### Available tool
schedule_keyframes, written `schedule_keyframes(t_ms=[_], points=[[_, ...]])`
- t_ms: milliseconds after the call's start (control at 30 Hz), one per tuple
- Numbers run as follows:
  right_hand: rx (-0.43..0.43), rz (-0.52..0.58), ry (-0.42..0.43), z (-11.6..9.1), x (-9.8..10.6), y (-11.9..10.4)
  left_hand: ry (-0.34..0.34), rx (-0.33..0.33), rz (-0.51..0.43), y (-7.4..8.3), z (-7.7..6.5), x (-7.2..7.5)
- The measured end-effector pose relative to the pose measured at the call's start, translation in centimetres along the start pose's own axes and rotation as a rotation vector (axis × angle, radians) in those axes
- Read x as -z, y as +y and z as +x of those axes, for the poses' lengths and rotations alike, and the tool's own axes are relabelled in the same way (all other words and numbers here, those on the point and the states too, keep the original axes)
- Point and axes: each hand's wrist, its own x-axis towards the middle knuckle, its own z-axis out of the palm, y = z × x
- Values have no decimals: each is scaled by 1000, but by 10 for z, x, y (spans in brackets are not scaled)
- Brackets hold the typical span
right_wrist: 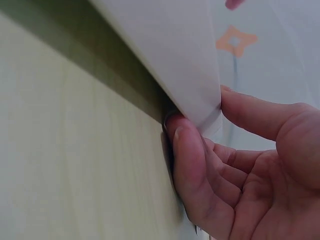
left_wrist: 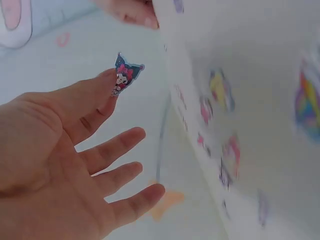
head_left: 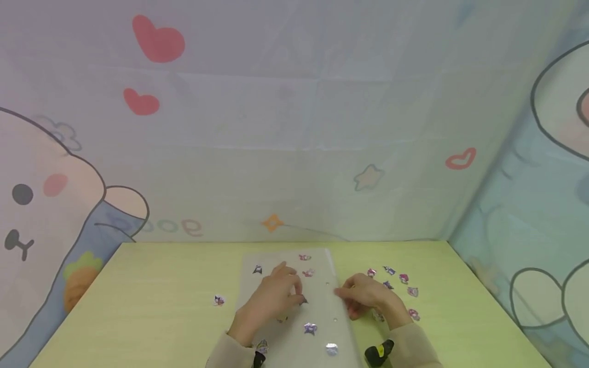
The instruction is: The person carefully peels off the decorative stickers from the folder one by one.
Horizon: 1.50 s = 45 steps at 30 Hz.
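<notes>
My left hand (head_left: 271, 296) is above the white sheet (head_left: 322, 306), pinching a small cartoon sticker (left_wrist: 127, 75) between thumb and forefinger. The other three fingers are spread apart in the left wrist view. The sticker has dark pointed ears and a pink bow. At the sheet's right edge, my right hand (right_wrist: 250, 165) holds that edge, thumb on the upper face and fingers underneath. The edge is raised off the table in the right wrist view. Several stickers lie on the sheet, among them a purple star-shaped one (head_left: 310, 328) and a shiny silvery one (head_left: 332, 349).
Several loose stickers (head_left: 404, 278) lie on the yellow table (head_left: 161, 286) to the right of the sheet. A single sticker (head_left: 219, 300) is on the left side. A printed cloth (head_left: 276, 128) with hearts hangs behind the table.
</notes>
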Motion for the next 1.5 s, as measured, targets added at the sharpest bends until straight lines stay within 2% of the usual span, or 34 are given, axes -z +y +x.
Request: schedule_keyframes(t_ms=[100,167,267,433,600,767,867,1033,1267,1500], points=[[1,1,-1,0,1,0,25,-2,-46,-11,-9,15],[6,2,-6,1,1,0,42,20,-72,-19,-15,25],[8,10,-12,0,0,-1,91,81,-85,-33,-22,37],[-2,6,7,0,-1,-3,149,193,-49,-59,-36,53],[-15,6,18,-1,2,-4,128,283,-39,-87,-55,67],[7,-1,-2,0,1,-1,101,400,-15,-114,-75,83],[21,-6,-9,0,0,0,85,448,-12,-126,-84,90],[17,-10,1,-1,0,1,44,530,-3,-137,-93,97],[17,-14,5,0,2,2,2,661,62,-144,-102,98],[16,-19,13,0,2,1,15,695,101,-146,-103,97]])
